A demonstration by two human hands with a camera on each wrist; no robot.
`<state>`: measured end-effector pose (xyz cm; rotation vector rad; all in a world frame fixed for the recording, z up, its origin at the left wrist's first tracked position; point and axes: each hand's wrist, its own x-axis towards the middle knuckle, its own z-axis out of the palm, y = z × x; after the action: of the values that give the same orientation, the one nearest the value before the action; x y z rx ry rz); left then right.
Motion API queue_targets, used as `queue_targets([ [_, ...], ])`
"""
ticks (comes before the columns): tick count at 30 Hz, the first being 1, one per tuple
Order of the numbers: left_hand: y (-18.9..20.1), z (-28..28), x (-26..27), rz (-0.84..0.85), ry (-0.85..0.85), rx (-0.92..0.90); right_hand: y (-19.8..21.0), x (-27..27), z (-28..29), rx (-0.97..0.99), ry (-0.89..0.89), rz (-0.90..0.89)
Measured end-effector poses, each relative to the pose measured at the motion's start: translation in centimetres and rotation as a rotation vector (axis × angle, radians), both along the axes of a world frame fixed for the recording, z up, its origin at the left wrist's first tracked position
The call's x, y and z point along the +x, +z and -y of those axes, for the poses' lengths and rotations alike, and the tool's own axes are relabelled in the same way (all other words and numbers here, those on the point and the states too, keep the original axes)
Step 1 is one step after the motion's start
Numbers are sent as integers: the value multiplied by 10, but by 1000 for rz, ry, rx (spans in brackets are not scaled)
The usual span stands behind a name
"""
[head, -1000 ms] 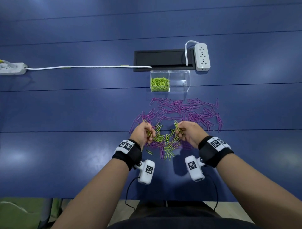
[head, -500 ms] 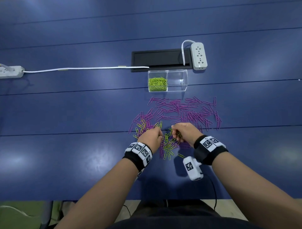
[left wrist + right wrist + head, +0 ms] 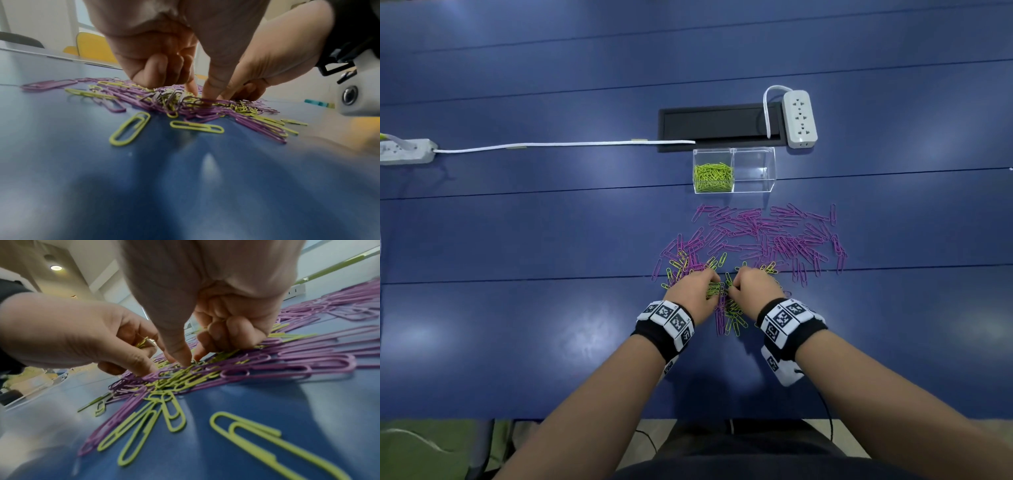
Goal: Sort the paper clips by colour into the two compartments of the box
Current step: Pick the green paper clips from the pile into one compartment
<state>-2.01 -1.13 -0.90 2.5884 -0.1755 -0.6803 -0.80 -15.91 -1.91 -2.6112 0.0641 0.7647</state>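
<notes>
A clear two-compartment box (image 3: 774, 186) stands at the back; green paper clips (image 3: 713, 176) fill its left compartment, and its right compartment (image 3: 755, 168) holds nothing. Purple paper clips (image 3: 763, 236) lie spread in front of it. A mixed green and purple pile (image 3: 731, 313) sits nearest me. My left hand (image 3: 714, 286) reaches down into this pile, thumb and forefinger pinching at it, with a bunch of green clips (image 3: 141, 342) held in its curled fingers. My right hand (image 3: 734, 287) is close beside it, fingers curled, its thumb and forefinger (image 3: 190, 361) pinching a green clip in the pile.
Behind the box are a black cable hatch (image 3: 719, 125) and a white power strip (image 3: 799, 118). A second power strip (image 3: 404, 152) lies far left, its white cable (image 3: 565, 144) running across the blue table (image 3: 517, 325). Loose green clips (image 3: 129, 128) lie near the wrists.
Both hands have dropped from above the pile onto it and come together at its middle. The left hand has moved right and turned palm down.
</notes>
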Motion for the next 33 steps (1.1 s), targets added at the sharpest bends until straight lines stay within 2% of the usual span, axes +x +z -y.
queue_targets([
  [6, 1, 4, 2, 8, -43, 75, 3, 3, 7, 39, 32, -40],
  [9, -1, 5, 4, 3, -56, 95, 11, 5, 15, 125, 24, -9],
  [13, -3, 5, 5, -7, -83, 108, 20, 12, 26, 329, -161, 18],
  [17, -6, 3, 5, 5, -93, 71, 23, 25, 30, 680, -401, -93],
  [19, -6, 1, 5, 28, -63, 8, 23, 33, 30, 757, -424, -115],
  [22, -2, 0, 6, 60, 90, -134, 20, 45, 27, 629, -304, -80],
  [25, 1, -3, 15, 49, 279, -270, 17, 53, 22, 381, -42, 36],
  [28, 6, -8, 28, 28, 433, -386, 9, 58, 16, 230, 204, 76],
  [30, 11, -10, 40, 23, 508, -441, 4, 59, 14, 170, 304, 89],
  [33, 19, -12, 64, 28, 569, -476, 0, 57, 15, 165, 362, 136],
])
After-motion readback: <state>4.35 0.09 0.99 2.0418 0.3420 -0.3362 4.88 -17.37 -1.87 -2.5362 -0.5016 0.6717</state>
